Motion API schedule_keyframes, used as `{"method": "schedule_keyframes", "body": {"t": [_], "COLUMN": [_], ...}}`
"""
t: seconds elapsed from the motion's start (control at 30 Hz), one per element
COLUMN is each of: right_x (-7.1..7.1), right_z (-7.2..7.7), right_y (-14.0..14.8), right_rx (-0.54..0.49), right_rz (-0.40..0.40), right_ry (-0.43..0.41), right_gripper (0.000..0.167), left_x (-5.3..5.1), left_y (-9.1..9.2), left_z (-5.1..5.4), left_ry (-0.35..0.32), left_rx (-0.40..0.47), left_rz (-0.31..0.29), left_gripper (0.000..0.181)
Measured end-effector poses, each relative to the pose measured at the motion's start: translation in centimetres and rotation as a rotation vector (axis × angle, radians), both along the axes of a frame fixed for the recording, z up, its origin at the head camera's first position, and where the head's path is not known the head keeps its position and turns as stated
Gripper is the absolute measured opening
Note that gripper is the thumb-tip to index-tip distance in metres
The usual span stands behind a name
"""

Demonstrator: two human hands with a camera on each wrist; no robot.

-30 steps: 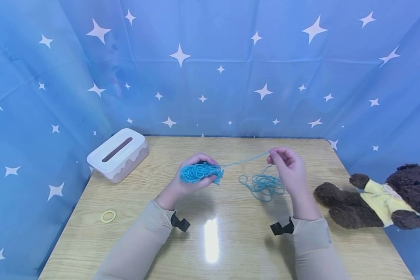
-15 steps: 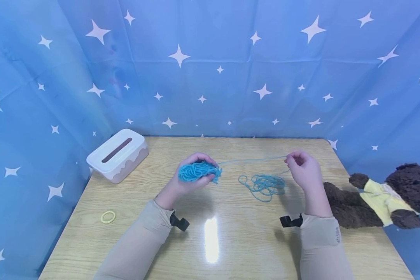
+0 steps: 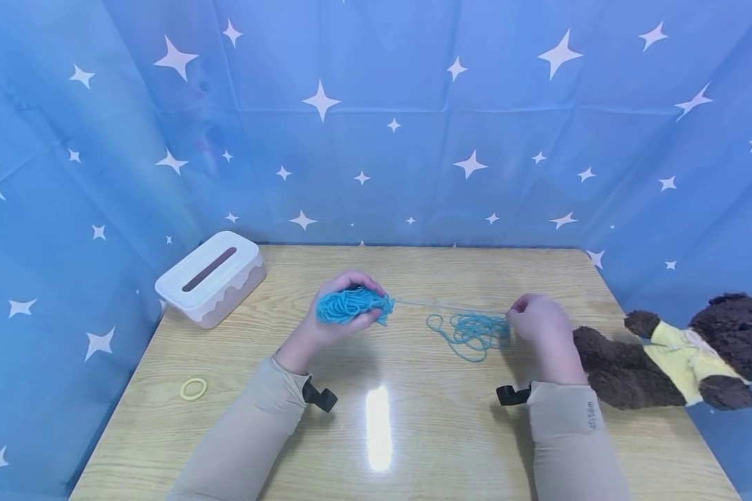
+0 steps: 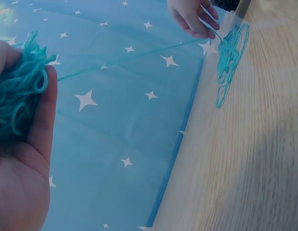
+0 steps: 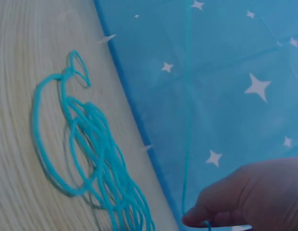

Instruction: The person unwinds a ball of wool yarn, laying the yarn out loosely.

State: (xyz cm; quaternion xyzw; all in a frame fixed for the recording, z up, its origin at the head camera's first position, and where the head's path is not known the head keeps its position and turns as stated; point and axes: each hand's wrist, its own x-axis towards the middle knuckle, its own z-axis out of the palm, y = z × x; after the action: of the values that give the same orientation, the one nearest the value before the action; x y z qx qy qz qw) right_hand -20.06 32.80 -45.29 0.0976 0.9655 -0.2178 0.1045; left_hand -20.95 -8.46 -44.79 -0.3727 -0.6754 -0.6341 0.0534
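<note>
Yarn bundle [image 3: 351, 306] sits in the curled fingers of the left hand [image 3: 326, 330], and with the right hand [image 3: 542, 323] pinching its strand [image 5: 185, 178] at three o'clock, I judge a hasty pull could knot the loose coil [image 3: 476, 330] on the worktop [image 3: 439, 417].

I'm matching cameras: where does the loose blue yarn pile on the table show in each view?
Head: yarn pile right of centre, just left of the right hand.
Left wrist: yarn pile at upper right, below and right of that hand.
Right wrist: yarn pile on the left, running off the bottom edge.
Shared landmark: the right hand.
</note>
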Motion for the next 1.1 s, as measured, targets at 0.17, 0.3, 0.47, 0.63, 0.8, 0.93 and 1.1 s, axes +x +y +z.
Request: {"method": "schedule_keyframes", "body": {"t": [0.17,0.3,0.47,0.63,0.8,0.93,1.1], "right_x": [-0.3,-0.3,0.5,1.8,2.9,3.2,2.9], "right_z": [-0.1,-0.4,-0.9,-1.3,-1.5,-1.5,-0.6], "right_y": [-2.1,-4.7,-9.5,-14.3,-16.9,-17.3,-15.9], "right_rx": [0.024,-0.11,-0.476,-0.698,-0.778,-0.788,-0.711], "right_rz": [0.104,0.222,0.366,0.414,0.408,0.368,0.365], "right_ry": [-0.01,0.103,0.245,0.288,0.412,0.489,0.553], "right_gripper": [0.044,0.047,0.046,0.045,0.031,0.019,0.015], "left_x": [0.2,0.4,0.5,0.6,0.5,0.6,0.6], "left_y": [0.2,0.4,0.6,0.6,0.6,0.6,0.7], "left_z": [0.0,0.0,-0.2,-0.4,-0.3,-0.2,-0.1], "left_ry": [0.006,0.004,0.012,0.009,0.003,0.0,0.019], "left_rx": [0.004,0.003,0.001,0.004,0.015,0.021,0.017], "left_rz": [-0.026,-0.026,-0.03,-0.036,-0.047,-0.063,-0.055], "left_gripper": [0.037,0.037,0.039,0.04,0.04,0.04,0.04]}}
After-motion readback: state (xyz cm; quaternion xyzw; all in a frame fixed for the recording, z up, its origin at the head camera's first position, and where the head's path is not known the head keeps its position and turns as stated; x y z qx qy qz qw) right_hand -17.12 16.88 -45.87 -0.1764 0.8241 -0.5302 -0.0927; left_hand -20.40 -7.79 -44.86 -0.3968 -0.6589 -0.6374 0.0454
